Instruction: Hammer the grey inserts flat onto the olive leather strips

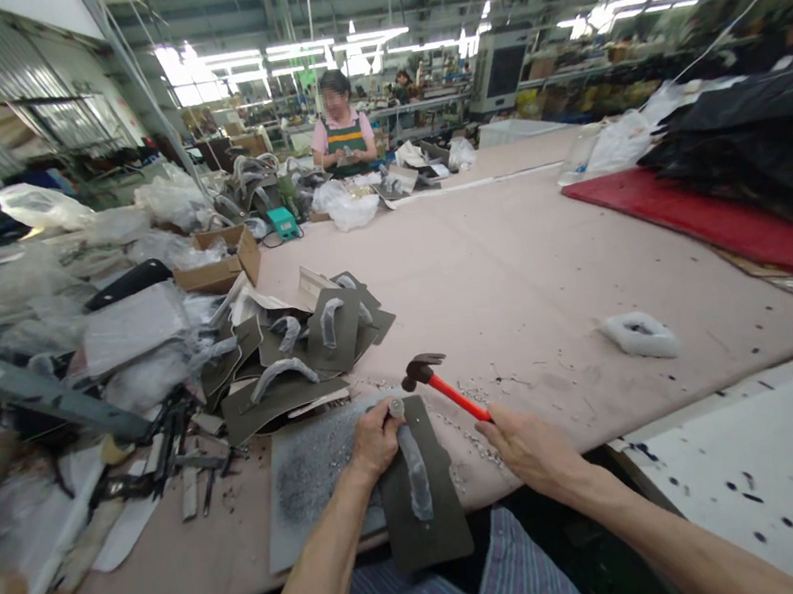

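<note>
My right hand (532, 445) is closed around the orange-red handle of a claw hammer (459, 395), whose dark head is raised over the table, to the right of my left hand. My left hand (375, 440) is closed in a pinch on a short metal punch (396, 408), its round top showing above the fingers. Below it lies a dark grey-green flat panel (434, 453) with a curved handle wrapped in clear plastic (416, 476). The panel rests partly on a worn grey metal plate (307, 489) and reaches over the table's front edge.
Several similar panels with wrapped handles (333, 328) are piled beyond the plate. Hand tools (186, 449) and plastic-wrapped goods lie to the left. Small metal bits (475, 426) are scattered near the hammer. A white plastic-wrapped bundle (638, 336) sits at right. Across the table is a co-worker (342, 129).
</note>
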Demonstrator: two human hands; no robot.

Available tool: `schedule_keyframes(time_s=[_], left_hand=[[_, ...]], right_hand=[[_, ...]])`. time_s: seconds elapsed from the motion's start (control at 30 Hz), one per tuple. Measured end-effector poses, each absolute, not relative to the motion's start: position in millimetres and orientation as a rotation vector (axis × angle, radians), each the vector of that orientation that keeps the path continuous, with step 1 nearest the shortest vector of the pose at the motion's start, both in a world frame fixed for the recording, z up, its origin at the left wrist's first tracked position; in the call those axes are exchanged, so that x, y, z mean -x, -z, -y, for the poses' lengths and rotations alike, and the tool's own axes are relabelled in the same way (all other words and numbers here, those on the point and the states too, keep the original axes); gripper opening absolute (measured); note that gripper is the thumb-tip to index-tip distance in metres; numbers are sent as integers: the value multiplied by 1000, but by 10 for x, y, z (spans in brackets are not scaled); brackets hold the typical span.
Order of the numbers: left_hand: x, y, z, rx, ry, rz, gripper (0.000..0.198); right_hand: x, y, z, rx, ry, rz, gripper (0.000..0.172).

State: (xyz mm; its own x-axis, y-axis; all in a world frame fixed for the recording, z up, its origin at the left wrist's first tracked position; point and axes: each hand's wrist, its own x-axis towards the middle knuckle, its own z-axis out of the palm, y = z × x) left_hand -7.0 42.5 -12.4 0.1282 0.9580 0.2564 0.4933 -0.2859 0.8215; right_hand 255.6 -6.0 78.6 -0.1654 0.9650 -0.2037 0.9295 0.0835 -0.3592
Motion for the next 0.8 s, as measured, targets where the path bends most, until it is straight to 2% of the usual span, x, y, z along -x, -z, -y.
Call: schedule_keyframes(time_s=[0.1,0.2,0.3,0.4,0.47,0.53,0.63,0.8], left_hand=[[69,135,-427,-1830,-1079,-1399,20],[71,131,-422,-1820,-1101,-1396,19],[69,113,-414,-1822,-1114,-1393,16],[45,110,-425,-1771,-1140,-1400,15],[21,121,-454,-1641,-1209,-1418,16],[6,129,-490,-1352,-1376,-1465,20],[25,99,-505,-988,-1551,-1481,25],[145,-7,-318,-1098,-1508,-1439,26]], right_hand=[[-2659,-500,-30,2073,-691,2169,27],[-2624,-329,-39,2134,-572,2146,28],[-2320,-367,59,1848,-427,2090,36],[-1823,-449,224,1524,-586,2100,43],[-1525,-442,327,1527,-691,2222,33],[-1345,-387,393,1629,-704,2299,29],[-1316,-304,412,1660,-754,2226,32],[-1452,-290,424,1579,-993,1923,50]])
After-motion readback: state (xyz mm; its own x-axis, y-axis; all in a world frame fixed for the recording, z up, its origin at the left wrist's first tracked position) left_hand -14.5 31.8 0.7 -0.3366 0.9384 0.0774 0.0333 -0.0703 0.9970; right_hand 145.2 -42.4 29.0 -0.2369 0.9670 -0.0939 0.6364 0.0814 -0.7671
